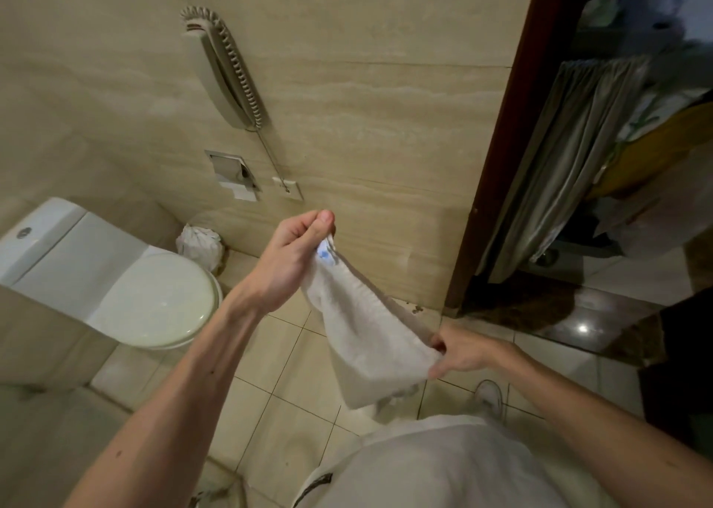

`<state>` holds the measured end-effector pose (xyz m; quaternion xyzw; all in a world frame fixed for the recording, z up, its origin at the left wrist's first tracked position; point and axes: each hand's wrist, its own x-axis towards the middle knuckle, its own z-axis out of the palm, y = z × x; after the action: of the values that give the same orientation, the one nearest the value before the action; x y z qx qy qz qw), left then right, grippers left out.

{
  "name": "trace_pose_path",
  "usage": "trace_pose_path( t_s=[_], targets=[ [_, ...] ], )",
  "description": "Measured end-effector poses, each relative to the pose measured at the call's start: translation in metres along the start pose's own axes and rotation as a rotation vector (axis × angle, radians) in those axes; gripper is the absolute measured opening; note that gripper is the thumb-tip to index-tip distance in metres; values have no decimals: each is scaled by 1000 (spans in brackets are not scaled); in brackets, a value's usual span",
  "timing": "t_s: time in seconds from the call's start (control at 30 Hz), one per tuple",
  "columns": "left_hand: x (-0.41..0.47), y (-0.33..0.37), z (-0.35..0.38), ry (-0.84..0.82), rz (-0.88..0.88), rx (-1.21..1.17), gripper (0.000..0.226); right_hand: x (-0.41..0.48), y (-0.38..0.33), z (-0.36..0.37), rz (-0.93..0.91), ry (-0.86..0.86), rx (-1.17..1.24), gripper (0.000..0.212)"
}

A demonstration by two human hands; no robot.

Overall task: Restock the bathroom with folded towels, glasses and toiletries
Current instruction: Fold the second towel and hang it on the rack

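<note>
the person is working on the towel part of the restock: a small white towel [370, 334] is hanging in the air in front of the body, above the tiled floor [270, 411], stretched on a slant between both hands. the left hand [301, 249] is pinching one corner up high, fingers and thumb closing on the cloth beside a small blue tag, while the right hand [459, 353] is gripping the lower edge, nearer and to the right. the cloth is looking doubled over, though the number of layers is hard to tell. folding seems to be under way, not finished. the next move is likely calling for the two held ends to be brought together with edges aligned, then a shelf or rail to set it on; none is showing here, only the toilet [154, 303] at left and the door frame [501, 160] at right.
</note>
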<state>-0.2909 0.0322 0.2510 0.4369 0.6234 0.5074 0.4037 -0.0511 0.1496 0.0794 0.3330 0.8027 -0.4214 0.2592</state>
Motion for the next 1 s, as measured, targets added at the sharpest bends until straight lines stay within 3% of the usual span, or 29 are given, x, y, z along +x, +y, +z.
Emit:
trace_pose_path(
  t_s=[0.13, 0.27, 0.43, 0.5, 0.8, 1.0],
  targets=[
    [4, -1, -3, 71, -16, 41, 58, 2, 7, -10, 86, 157, 87, 26],
    [11, 2, -19, 154, -47, 110, 55, 13, 7, -38, 166, 583, 155, 37],
    [25, 18, -39, 306, -52, 175, 47, 6, -2, -118, 72, 851, 77, 30],
    [35, 28, -51, 390, -59, 163, 50, -4, -13, -154, 75, 949, 114, 38],
    [70, 124, -95, 508, 12, -88, 42, -91, -95, -287, 118, 953, -136, 40],
    [74, 174, -125, 365, 33, -85, 64, -169, -129, -346, -30, 1001, -87, 41]
  ],
)
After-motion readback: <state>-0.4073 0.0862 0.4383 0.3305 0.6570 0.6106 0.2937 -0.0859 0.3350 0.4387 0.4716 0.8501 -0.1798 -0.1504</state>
